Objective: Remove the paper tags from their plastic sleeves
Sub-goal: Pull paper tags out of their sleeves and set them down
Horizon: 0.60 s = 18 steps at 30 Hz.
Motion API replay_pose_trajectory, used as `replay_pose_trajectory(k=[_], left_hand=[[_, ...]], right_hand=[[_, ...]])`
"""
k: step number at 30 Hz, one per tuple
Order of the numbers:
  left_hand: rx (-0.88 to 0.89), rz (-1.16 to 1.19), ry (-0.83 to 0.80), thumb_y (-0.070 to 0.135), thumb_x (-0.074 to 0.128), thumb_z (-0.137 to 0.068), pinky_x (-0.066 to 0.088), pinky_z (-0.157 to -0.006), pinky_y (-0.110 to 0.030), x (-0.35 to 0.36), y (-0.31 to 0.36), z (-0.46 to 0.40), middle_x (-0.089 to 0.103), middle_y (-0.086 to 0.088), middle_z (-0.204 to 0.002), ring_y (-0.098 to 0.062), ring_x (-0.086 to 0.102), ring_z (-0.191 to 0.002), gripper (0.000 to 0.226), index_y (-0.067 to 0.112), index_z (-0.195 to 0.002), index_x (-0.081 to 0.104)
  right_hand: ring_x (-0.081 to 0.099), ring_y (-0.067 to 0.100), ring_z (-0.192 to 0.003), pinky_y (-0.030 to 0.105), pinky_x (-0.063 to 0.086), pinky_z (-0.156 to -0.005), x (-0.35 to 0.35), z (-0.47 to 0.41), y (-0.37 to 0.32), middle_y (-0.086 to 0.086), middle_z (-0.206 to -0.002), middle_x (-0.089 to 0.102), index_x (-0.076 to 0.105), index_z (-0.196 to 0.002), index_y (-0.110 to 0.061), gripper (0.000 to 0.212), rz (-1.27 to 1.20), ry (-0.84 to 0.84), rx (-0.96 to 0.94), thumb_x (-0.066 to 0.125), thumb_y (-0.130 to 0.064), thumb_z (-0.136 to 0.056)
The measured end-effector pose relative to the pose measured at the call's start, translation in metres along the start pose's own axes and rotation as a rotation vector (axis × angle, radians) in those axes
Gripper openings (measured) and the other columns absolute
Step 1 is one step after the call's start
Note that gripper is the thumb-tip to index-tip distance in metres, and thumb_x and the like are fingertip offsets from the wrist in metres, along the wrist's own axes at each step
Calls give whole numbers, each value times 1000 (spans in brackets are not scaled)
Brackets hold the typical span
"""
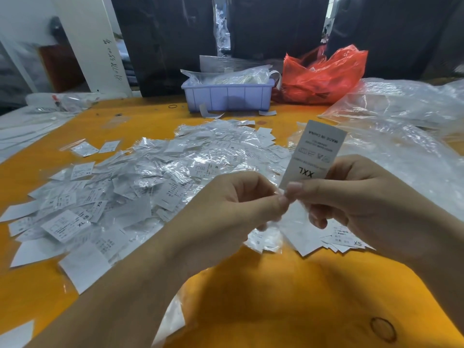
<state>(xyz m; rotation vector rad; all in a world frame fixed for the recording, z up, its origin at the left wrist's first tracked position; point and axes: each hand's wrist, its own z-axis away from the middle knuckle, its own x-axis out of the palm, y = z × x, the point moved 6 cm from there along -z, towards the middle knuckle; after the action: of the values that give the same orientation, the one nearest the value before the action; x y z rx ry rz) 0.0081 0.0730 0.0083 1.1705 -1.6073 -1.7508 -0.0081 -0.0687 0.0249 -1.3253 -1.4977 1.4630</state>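
A white paper tag printed "XXL" stands upright above the orange table, upside down to me. My right hand pinches its lower end between thumb and forefinger. My left hand pinches at the same lower corner, fingertips touching those of the right; a bit of clear plastic sleeve shows below them. A big heap of sleeved tags covers the table to the left and behind. A small stack of bare tags lies under my right hand.
A lilac plastic bin of bagged tags stands at the back centre, a red plastic bag to its right. Crumpled clear plastic sheeting fills the right side. A rubber band lies near the front right.
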Motion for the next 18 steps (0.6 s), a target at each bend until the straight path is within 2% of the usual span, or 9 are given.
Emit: replay_pose_trajectory(k=[3,8,14,18], left_hand=[[52,28,27,38,72,-76,43,-52,-12,-1,4,1,66,5,-68,-3,58,-60,27,12,-79,69],[85,20,58,41,71,-69,43,-51,-11,-3,9,2,60,8,-62,-2,54,-56,24,18,-72,67],[113,17,64,36,72,-70,44,-53,-10,-3,10,2,60,10,-60,0,55,-56,14,23,-69,66],[118,28,52,38,77,-75,44,-54,-14,-2,8,1,58,11,-61,-3,53,-57,16,27,-70,67]], right_hand=[[48,18,-54,25,43,-49,-1,-1,3,7,-62,55,75,-81,-7,19,0,24,21,66,-22,-73],[52,16,-57,26,45,-51,-5,-1,5,2,-64,59,76,-82,-10,30,14,71,39,58,-34,-79],[51,15,-54,25,45,-50,-8,-1,0,1,-61,57,77,-74,-16,20,-10,145,-5,62,-30,-76],[49,15,-53,25,44,-49,-8,-1,-1,3,-59,54,73,-74,-3,23,-38,147,-17,64,-25,-74]])
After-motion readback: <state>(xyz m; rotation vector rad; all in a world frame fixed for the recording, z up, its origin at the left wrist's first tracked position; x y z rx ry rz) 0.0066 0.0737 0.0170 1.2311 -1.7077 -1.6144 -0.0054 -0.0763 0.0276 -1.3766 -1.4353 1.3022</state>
